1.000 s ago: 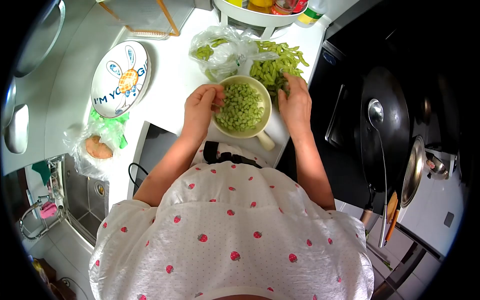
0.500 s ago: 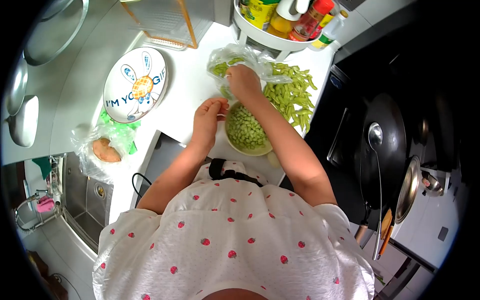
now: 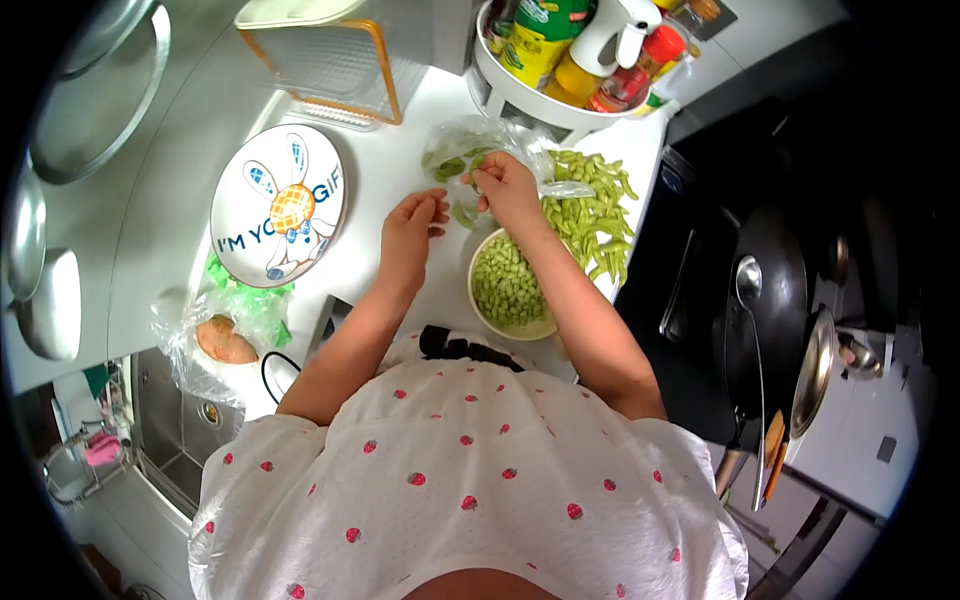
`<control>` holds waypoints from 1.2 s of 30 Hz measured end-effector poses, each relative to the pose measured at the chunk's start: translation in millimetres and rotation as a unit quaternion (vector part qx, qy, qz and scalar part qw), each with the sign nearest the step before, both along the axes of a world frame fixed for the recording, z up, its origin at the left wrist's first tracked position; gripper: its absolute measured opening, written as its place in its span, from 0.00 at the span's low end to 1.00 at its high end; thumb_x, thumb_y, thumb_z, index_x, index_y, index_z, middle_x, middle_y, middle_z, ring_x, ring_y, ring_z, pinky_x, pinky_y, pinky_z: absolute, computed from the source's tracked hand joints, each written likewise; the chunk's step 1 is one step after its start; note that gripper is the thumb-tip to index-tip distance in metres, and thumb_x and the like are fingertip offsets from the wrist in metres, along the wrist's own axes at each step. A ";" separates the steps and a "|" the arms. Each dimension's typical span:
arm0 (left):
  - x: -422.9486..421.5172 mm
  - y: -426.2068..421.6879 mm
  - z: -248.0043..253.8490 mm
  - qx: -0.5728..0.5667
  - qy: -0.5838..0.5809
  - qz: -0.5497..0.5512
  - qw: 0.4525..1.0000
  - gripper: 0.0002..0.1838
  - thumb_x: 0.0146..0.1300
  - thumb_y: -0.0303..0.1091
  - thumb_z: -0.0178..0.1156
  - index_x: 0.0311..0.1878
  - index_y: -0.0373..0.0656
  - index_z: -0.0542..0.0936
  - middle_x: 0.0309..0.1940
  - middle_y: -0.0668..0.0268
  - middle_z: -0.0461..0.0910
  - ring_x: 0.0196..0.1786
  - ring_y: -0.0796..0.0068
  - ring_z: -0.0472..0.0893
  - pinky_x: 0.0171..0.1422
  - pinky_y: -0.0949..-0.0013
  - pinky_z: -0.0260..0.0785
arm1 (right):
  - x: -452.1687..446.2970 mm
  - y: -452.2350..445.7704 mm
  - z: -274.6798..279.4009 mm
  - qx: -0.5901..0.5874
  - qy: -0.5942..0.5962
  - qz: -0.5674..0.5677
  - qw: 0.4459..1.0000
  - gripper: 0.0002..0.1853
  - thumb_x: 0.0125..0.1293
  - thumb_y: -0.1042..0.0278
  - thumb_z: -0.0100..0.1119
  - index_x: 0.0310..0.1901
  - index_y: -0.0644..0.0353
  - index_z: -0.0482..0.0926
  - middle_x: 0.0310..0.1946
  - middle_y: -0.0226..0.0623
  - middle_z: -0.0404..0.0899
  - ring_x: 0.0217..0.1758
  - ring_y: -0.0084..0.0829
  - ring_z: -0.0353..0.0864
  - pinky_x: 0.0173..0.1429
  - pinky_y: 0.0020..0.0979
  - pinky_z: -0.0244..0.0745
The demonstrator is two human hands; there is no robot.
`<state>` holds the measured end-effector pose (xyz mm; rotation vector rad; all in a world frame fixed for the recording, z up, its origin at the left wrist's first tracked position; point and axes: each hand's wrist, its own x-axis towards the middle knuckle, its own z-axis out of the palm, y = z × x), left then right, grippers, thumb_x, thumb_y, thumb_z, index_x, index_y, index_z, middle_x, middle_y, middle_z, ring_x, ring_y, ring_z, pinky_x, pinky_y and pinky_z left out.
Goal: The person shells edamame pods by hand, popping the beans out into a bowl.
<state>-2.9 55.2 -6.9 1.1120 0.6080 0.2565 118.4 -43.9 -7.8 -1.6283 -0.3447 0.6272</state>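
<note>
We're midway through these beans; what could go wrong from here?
Spill: the right forearm crosses above the bowl, so a low sweep might tip out the shelled beans.

Stray pods: the loose pods reach close to the counter's edge beside the black stove; a nudge could push some over.

Snag: the clear plastic bag lies right by the right hand and may catch on it.

White counter (image 3: 378, 165) — bowl (image 3: 473, 283) of green beans (image 3: 508, 282), heaped pods (image 3: 597, 212), clear bag (image 3: 480, 134), bottle rack (image 3: 565, 113)

Left grip (image 3: 408, 230) mine, fingers half-curled, parted, left of bowl (image 3: 541, 328); my right (image 3: 508, 190), fingertips bunched, beyond it.
</note>
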 end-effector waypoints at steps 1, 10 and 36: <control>3.0 0.1 3.3 0.001 -0.006 -0.003 1.000 0.13 0.64 0.36 0.47 0.46 0.40 0.75 0.35 0.69 0.76 0.36 0.83 0.73 0.41 0.79 0.65 | -7.7 -8.6 16.9 0.048 0.104 0.015 0.993 0.05 0.57 0.74 0.51 0.33 0.64 0.73 0.25 0.36 0.78 0.19 0.24 0.71 0.23 0.24 0.65; 26.1 -3.3 13.8 -0.152 -0.136 -0.214 0.955 0.14 0.62 0.36 0.53 0.47 0.38 0.74 0.43 0.67 0.75 0.43 0.79 0.73 0.47 0.75 0.65 | -33.8 -52.3 42.5 0.148 0.284 0.034 0.947 0.08 0.63 0.69 0.51 0.39 0.64 0.75 0.25 0.32 0.76 0.16 0.14 0.62 0.18 0.16 0.54; 27.4 -31.0 14.8 -0.236 -0.178 -0.338 0.894 0.20 0.66 0.44 0.44 0.44 0.34 0.73 0.40 0.59 0.76 0.33 0.63 0.79 0.41 0.61 0.72 | -48.1 -82.4 53.1 0.134 0.182 0.075 0.971 0.11 0.65 0.67 0.48 0.37 0.67 0.76 0.22 0.32 0.74 0.17 0.19 0.69 0.22 0.19 0.64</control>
